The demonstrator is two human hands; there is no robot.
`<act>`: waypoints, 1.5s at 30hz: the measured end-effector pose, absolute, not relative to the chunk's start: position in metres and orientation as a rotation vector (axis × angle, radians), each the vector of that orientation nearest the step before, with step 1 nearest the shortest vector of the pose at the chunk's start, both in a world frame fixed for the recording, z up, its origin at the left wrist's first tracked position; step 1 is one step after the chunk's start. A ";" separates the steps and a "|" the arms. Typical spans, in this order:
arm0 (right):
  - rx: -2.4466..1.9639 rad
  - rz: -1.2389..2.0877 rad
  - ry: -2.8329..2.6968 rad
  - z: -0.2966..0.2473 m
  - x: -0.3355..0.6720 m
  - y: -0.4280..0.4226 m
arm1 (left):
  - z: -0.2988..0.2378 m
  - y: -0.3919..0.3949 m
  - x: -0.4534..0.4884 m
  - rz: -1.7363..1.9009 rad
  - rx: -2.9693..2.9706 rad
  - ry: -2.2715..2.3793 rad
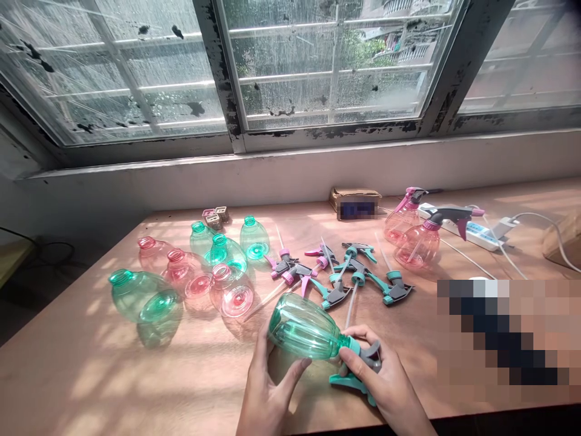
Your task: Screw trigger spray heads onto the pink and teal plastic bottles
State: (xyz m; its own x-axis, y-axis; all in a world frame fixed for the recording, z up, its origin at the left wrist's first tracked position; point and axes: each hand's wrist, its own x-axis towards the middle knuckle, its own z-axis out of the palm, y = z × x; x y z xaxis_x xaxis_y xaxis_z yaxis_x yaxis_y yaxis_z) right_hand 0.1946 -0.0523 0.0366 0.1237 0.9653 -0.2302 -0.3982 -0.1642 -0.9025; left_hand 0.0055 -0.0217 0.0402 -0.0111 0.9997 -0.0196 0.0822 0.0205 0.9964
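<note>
Hazards, lower centre of the frame: the smooth, tilted green plastic spray bottle (302, 327) could slip from the left hand (267, 393) if the grip loosens. The teal-and-grey trigger head (365, 363) could part from the bottle neck if it is not fully seated, which this view does not settle. The bottle's base points to the upper left, near a pink plastic bottle (233, 300) lying on its side; a swing of that end could knock it and set the loose bottles rolling across the tabletop (86, 387). The near edge of the tabletop runs just below the hands, so a dropped part could go over it

Position: the hands are together, both clamped on the one assembly. The left hand cups the bottle's body from below, and the right hand (374, 381) wraps the neck and trigger head, so the bottle spans the gap between them. Beyond the hands, from left to right, lie green bottle bodies (143, 297) at the left of the frame, loose trigger sprayer heads (394, 289) at centre, and assembled pink spray bottles (417, 242) beside a power strip (476, 235) at upper right
</note>
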 end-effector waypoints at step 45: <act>-1.164 1.348 -0.773 0.038 0.195 -0.053 | 0.041 -0.023 0.001 1.226 1.170 1.257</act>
